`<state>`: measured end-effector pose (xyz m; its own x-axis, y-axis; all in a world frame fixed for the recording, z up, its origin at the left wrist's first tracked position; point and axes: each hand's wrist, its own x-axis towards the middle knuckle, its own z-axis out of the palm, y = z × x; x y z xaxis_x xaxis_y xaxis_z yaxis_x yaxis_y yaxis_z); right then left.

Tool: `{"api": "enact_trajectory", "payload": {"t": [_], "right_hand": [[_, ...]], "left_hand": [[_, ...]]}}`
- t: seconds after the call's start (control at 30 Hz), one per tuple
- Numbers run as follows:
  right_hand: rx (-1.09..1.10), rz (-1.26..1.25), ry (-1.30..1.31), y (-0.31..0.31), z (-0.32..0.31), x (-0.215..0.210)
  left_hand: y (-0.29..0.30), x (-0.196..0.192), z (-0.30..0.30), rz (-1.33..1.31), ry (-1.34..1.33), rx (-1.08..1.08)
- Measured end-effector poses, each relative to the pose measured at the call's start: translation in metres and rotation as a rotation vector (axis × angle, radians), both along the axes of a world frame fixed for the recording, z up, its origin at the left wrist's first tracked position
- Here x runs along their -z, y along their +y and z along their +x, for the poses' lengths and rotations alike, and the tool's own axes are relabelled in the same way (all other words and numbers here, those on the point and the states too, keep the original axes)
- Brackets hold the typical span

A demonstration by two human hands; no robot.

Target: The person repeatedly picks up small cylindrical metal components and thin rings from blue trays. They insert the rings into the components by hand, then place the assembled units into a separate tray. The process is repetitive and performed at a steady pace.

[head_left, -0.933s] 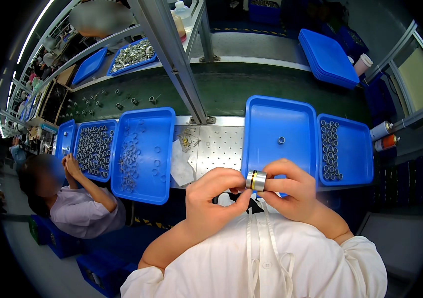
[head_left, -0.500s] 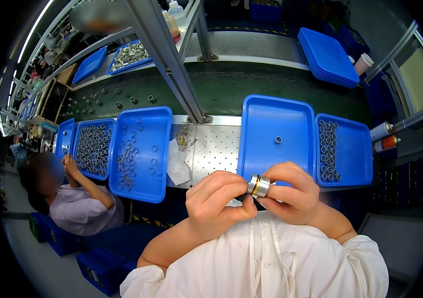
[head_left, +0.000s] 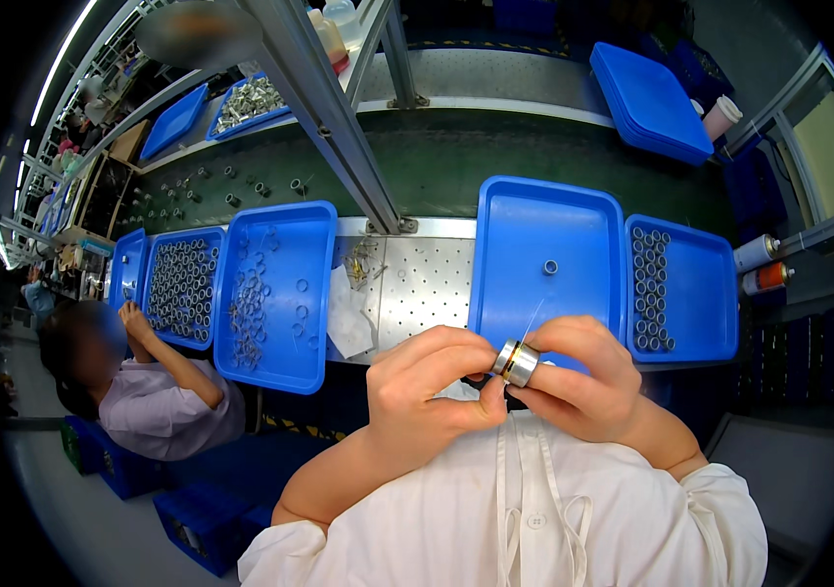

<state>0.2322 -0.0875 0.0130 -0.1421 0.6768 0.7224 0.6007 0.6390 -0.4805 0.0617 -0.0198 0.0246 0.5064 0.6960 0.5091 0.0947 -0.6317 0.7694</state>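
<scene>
One metal cylinder [head_left: 518, 363] was held between the two hands, in front of the chest and short of the trays. Its long axis ran roughly crosswise, from one hand to the other, with the right end tipped somewhat toward the body. Neither hand was nearer, since both touched it: the left hand [head_left: 437, 385] pinched the left end between thumb and fingers, and the right hand [head_left: 588, 367] gripped the right end, its fingers curled narrowly about it. Between the two grips showed a dark groove and a yellowish band, and a fine pale thread [head_left: 535, 318] stood up just beyond the piece, slanting away to the right. Whether it was fixed to the cylinder or only lay against it could not be told.

Straight beyond the hands lay the front tray [head_left: 549, 213], with a lone ring [head_left: 550, 267] on its floor; the right hand hid part of the near rim. To its right, the side tray [head_left: 706, 293] held rings in columns along its left side. To the left were a perforated plate [head_left: 427, 293], a white sheet [head_left: 347, 318] and a tray [head_left: 316, 293] of thin clear loops [head_left: 251, 293].

Both end faces of the cylinder were covered or turned away, and some fingertips were out of sight behind it. The brassy bits [head_left: 365, 264] on the plate were too small to make out singly.
</scene>
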Motion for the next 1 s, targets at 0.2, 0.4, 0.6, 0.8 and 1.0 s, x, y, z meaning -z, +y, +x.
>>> {"api": "enact_trajectory", "payload": {"t": [0.2, 0.4, 0.6, 0.8, 1.0], "right_hand": [[0.017, -0.05, 0.111, 0.001, -0.004, 0.0], [0.044, -0.158, 0.187, 0.0, -0.005, 0.002], [0.049, -0.069, 0.083, 0.002, -0.008, 0.0], [0.021, -0.041, -0.053, 0.001, -0.007, -0.002], [-0.007, -0.298, 0.256, -0.001, -0.013, -0.003]], "left_hand": [[0.002, 0.006, 0.001, 0.185, -0.04, -0.02], [0.003, 0.008, 0.003, 0.122, -0.076, -0.014], [0.005, 0.002, -0.005, -0.144, -0.049, 0.053], [0.004, -0.001, -0.009, -0.084, -0.012, 0.035], [0.002, 0.006, -0.006, 0.167, -0.053, -0.062]]}}
